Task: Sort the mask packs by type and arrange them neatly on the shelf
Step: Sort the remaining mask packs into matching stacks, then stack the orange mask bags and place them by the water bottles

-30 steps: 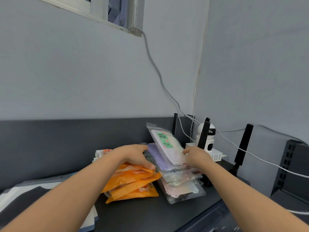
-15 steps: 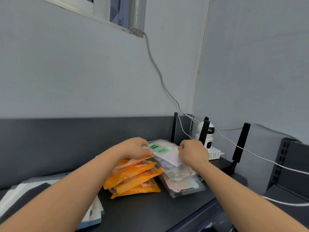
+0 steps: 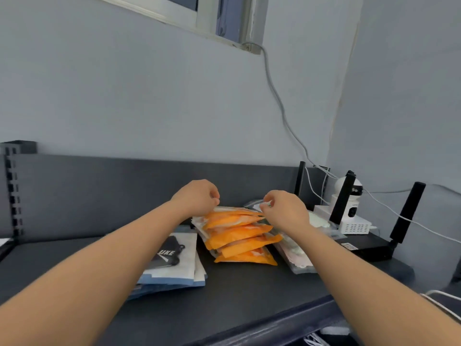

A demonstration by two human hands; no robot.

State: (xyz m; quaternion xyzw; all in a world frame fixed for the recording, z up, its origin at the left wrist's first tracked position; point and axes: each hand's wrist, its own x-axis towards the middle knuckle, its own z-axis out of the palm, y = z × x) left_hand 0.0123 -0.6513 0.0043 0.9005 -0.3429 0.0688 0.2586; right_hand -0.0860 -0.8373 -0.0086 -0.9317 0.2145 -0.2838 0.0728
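A stack of orange mask packs (image 3: 240, 237) lies in the middle of the dark shelf (image 3: 249, 300). Right of it is a stack of clear packs with pastel masks (image 3: 298, 258), partly hidden by my right forearm. To the left lie white and blue packs showing a black mask (image 3: 175, 255). My left hand (image 3: 197, 197) has its fingers curled at the back left edge of the top orange pack. The fingers of my right hand (image 3: 284, 211) are pinched on a clear pack's edge between the two stacks.
A black router (image 3: 369, 248) with tall antennas and a white camera (image 3: 349, 196) on a white box stand at the right end. Cables run down the wall behind them. A slotted shelf upright (image 3: 12, 186) stands far left. The shelf's front edge is close below my arms.
The clear pack with the green label, held up a second ago, has come down onto the right stack. Both hands now sit at the top of the orange stack. The view has turned left.
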